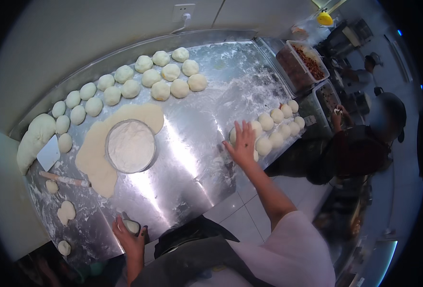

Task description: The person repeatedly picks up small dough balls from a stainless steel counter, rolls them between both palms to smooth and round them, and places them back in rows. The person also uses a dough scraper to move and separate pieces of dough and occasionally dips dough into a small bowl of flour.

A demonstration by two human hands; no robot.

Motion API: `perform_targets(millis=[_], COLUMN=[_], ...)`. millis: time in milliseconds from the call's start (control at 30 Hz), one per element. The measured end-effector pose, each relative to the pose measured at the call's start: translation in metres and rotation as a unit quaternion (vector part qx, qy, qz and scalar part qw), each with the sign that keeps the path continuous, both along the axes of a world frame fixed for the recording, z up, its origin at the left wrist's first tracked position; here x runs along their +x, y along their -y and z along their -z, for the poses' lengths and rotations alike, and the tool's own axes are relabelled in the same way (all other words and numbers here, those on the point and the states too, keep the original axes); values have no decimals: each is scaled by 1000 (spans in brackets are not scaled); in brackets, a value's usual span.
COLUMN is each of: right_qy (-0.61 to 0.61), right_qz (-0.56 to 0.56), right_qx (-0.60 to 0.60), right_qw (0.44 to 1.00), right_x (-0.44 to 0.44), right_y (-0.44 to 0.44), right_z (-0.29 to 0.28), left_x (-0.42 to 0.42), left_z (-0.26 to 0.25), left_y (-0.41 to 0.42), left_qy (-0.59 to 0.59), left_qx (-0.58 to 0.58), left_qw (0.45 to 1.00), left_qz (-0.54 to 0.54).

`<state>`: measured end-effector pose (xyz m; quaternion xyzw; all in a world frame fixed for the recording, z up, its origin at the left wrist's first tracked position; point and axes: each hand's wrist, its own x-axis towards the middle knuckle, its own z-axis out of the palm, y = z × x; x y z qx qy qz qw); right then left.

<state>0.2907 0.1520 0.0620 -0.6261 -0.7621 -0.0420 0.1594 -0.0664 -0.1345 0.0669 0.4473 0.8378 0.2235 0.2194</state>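
Note:
My right hand (244,143) rests with spread fingers on dough balls at the near end of a double row of dough balls (276,115) on the steel worktable's right side. My left hand (129,235) is at the table's front edge, its fingers curved around a piece of dough (131,226); whether it grips it is hard to tell. A round container of flour (131,146) stands on a flat sheet of dough (96,158). Rows of filled dough balls (160,90) line the back. A rolling pin (65,179) lies to the left.
A large dough lump (39,134) and a white dough scraper (49,153) lie at the far left, with small dough pieces (64,247) in front. Plastic tubs of filling (306,64) stand at the back right. A co-worker (362,143) in a cap stands beyond the table's right end.

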Motion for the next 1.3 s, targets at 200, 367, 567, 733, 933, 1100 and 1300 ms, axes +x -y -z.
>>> perform_targets(millis=[200, 367, 567, 733, 933, 1100, 1300], right_qy=[-35, -87, -588, -730, -462, -194, -424], right_qz=[-93, -106, 66, -17, -260, -501, -345], right_qx=[-128, -114, -460, -625, -655, -268, -298], right_qw=[987, 984, 662, 276, 539, 800, 782], right_x=[40, 45, 18, -88, -225, -262, -279], right_y=[-26, -16, -35, 41, 123, 180, 224], right_z=[12, 18, -13, -32, -36, 21, 44], left_x=[-21, -55, -169, -220, -192, -90, -31], left_z=[26, 30, 46, 55, 12, 19, 46], left_y=[10, 29, 102, 125, 99, 25, -31], left_qy=[-3, 150, -144, -184, -297, 27, 284], left_qx=[70, 111, 98, 57, 64, 171, 251], left_qw=[998, 951, 940, 937, 916, 985, 925], left_qz=[-2, -246, -292, -291, -262, 9, -2])
